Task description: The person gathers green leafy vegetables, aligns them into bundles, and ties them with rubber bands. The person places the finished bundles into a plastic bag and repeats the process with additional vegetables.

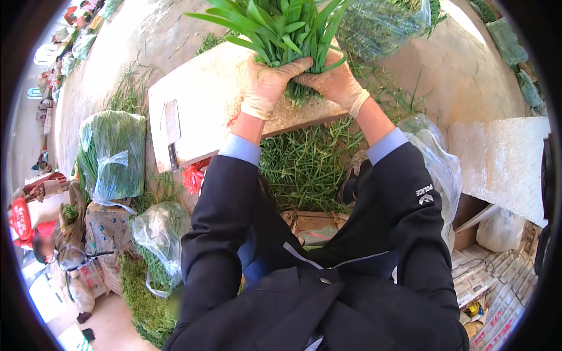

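Thin pale gloves cover both of my hands, which are clasped around a thick bunch of long green leaves near the top of the view. My left hand grips it from the left side and my right hand from the right, thumbs close together in front. The cut ends of the bunch point down towards me, just over the near edge of a pale wooden board. On the board's left part lies a cleaver, its dark handle towards me.
Loose green stalks cover the floor between my feet. Plastic-wrapped greens stand to the left and beyond the board. A clear bag of greens sits by my left side. A whitish panel is on the right; people are at far left.
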Available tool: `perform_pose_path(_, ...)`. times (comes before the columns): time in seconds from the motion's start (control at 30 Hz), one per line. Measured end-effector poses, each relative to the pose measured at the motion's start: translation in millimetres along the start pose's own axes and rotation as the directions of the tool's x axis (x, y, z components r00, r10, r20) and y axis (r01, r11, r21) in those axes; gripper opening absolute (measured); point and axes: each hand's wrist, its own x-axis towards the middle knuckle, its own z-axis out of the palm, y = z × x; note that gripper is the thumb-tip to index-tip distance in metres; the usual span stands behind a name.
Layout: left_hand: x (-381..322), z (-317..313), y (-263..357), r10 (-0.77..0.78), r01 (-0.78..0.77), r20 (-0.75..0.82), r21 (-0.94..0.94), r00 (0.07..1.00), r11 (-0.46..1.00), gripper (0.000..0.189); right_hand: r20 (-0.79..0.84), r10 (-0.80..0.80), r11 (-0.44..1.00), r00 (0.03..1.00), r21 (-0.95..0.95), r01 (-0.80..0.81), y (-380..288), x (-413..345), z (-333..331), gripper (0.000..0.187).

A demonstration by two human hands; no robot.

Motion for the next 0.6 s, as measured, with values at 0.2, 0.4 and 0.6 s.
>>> perform_pose_path(0.2,-16.1,-9.9,19.1,-0.097,0.104,0.087,-0.073,0.991,0.992,0.039,0.072,0.035,0.976,0.997,0.213,-0.050,-10.0,-6.2,0.9,0.051)
perform_pose_path(0.4,-44.2,-29.1,34.0,-0.145,0.155,0.201,-0.037,0.969,0.987,0.041,0.142,0.088,0.960,0.986,0.251,-0.122,-36.3,-27.4,7.9,0.054)
perform_pose_path(0.6,-77.9,-38.1,49.6,-0.294,0.348,0.232,-0.242,0.927,0.906,0.050,0.403,0.030,0.884,0.915,0.417,-0.213,-54.1,-45.8,22.5,0.058)
